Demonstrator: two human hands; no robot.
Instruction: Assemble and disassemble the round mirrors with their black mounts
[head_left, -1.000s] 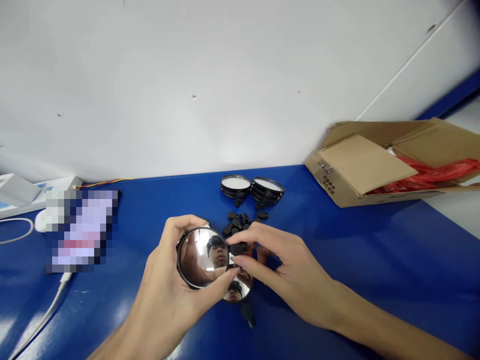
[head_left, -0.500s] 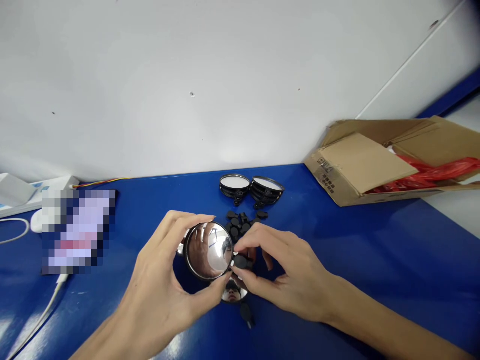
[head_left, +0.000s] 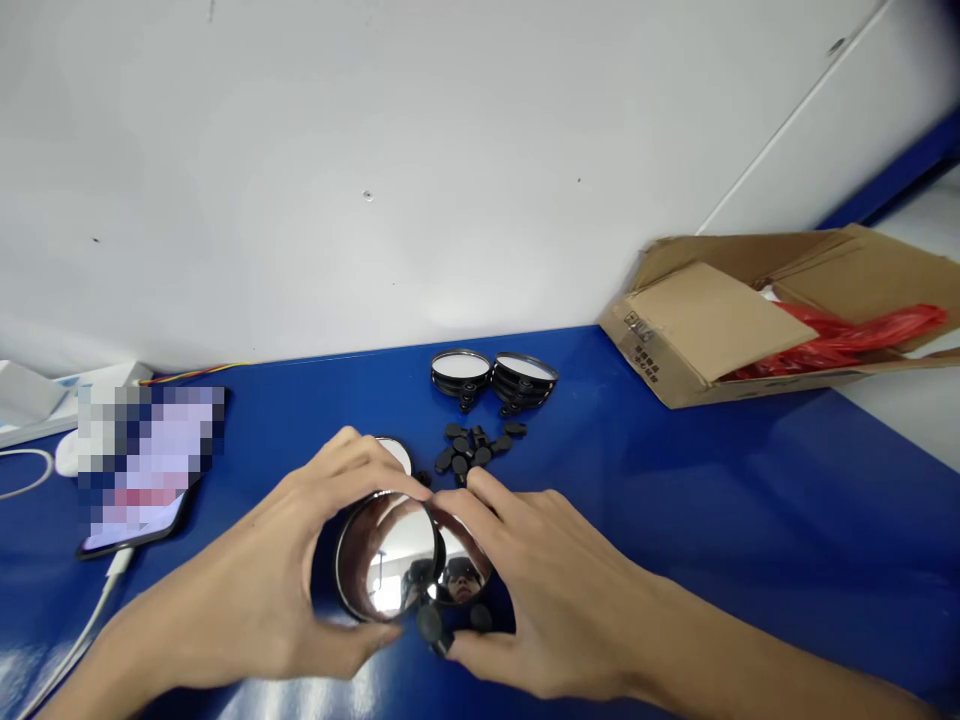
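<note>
As the head view looks down on the blue bench [head_left: 697, 480], the left hand [head_left: 274, 585] is clamped round the black rim of a convex mirror [head_left: 386, 560], its fingers at the upper edge and its thumb at the lower. That mirror sits low and centrally, tilted towards the camera, and covers part of another mirror [head_left: 463, 575] just behind it to the right. The right hand [head_left: 559, 590] has its thumb and fingers well apart: the index fingertip meets the top of the held mirror beside the left fingertips, while the thumb is at a black knob-ended fitting [head_left: 430, 622] by the lower rim. I cannot tell whether that hand grips the fitting, or whether the fitting is joined to the mirror. A dark round piece [head_left: 481, 617] shows between the right thumb and fingers.

Behind the left knuckles lies a partly hidden mirror [head_left: 395, 452]. Farther back is a loose cluster of black fittings [head_left: 472, 450], then 2 stacks of mirrors, the left stack [head_left: 460, 372] and the right stack [head_left: 525, 378]. A cardboard box [head_left: 675, 330] holding red plastic [head_left: 832, 335] stands at right; a phone [head_left: 146, 490] with a white cable [head_left: 82, 625] lies at left.
</note>
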